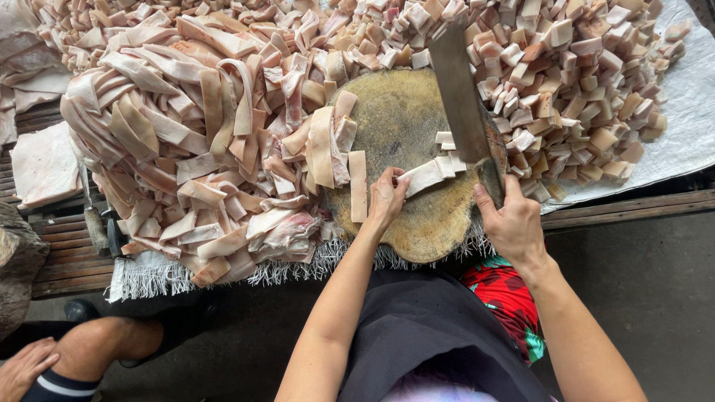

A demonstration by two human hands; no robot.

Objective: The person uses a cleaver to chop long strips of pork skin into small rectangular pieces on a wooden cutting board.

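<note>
Pale pink strip of pork fat (426, 176), lying flat across a round wooden chopping block (402, 134), partly cut into squares; broad steel cleaver (463, 104), blade down, at its right end.

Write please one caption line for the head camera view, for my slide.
Left hand steadies a pork fat strip on a round wooden chopping block while right hand grips a cleaver.

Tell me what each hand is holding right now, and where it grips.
Right hand grips the cleaver by its handle. Left hand pins the near end of a pork-fat strip on the round chopping block.
</note>
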